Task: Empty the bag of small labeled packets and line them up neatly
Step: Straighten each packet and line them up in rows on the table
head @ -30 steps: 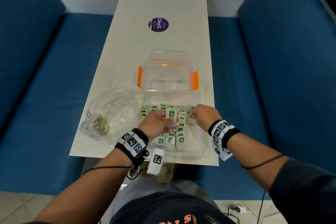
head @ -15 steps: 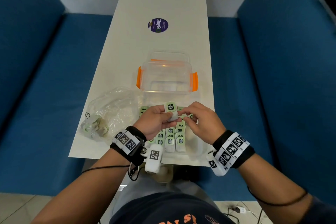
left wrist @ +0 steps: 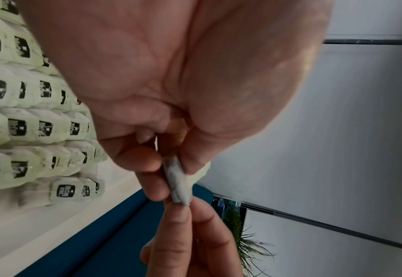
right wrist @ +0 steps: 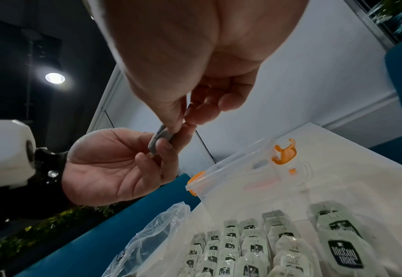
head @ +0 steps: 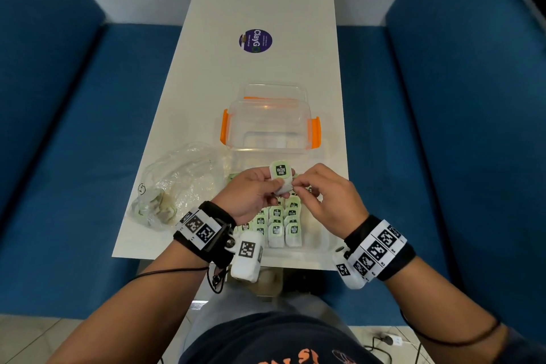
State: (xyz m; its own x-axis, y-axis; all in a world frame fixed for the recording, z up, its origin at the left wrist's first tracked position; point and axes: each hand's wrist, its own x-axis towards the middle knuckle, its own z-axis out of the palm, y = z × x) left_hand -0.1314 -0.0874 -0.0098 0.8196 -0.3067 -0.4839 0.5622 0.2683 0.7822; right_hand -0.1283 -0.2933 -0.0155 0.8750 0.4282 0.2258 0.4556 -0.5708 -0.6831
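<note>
A small white packet with a green label is held up above the table between both hands. My left hand pinches its lower part between thumb and fingers, and the grip shows close up on the packet. My right hand pinches the packet's right edge with thumb and forefinger. Below the hands, several labeled packets lie in neat rows; the same rows of packets show in the right wrist view. The crumpled clear bag lies to the left with a few packets inside.
A clear plastic box with orange latches stands just beyond the rows. A clear lid lies under the packets at the table's near edge. A purple round sticker marks the far table. Blue benches flank both sides.
My left hand lifted one packet off the rows. My right hand left the right end of the rows, came in and took hold of that packet's edge.
</note>
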